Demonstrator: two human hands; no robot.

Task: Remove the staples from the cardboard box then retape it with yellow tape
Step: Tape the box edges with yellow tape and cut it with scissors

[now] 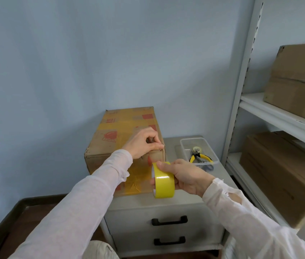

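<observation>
A brown cardboard box (110, 139) with red print and strips of yellow tape lies on a small white cabinet (166, 200). My left hand (144, 142) rests on the box's top near its right front corner, thumb and fingers pinched together at the edge; what they pinch is too small to tell. My right hand (183, 177) holds a roll of yellow tape (164, 181) upright just in front of the box's near face.
A clear plastic tray (187, 144) on the cabinet's right holds yellow-handled pliers (200, 157) and a small roll. A white shelf unit (279, 114) on the right carries large cardboard boxes (297, 86). Two drawers with black handles (169, 220) face me.
</observation>
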